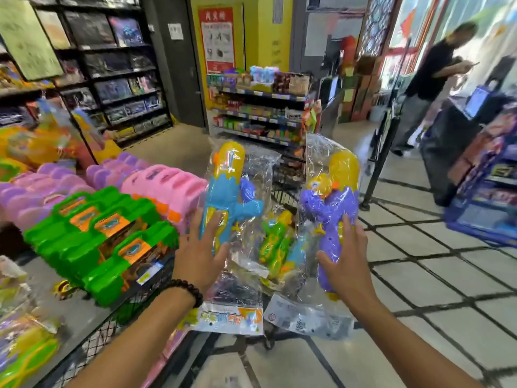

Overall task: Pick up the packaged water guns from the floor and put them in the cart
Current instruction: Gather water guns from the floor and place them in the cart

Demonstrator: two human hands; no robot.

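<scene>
— Head view: what did the two packs look like?
— Each was a clear crinkly bag with a printed card at its lower end. The blue water gun (226, 191) had a yellow tank; the purple water gun (330, 211) had a yellow tank too.
— Which way did they run?
— Both stood nearly upright, tanks up, cards down, long axes almost parallel, side by side above the cart (282, 191).
— And the hands?
— The left hand (200, 256) lay with spread fingers against the blue pack; the right hand (345, 259) cupped the purple one, thumb across its front.
— Around them?
— A green water gun (272, 239) already lay bagged in the cart between the two. Green cases (106, 242) and pink cases (165, 186) crowded the display at left; a black post (380, 163) stood on the tiled floor at right.
</scene>
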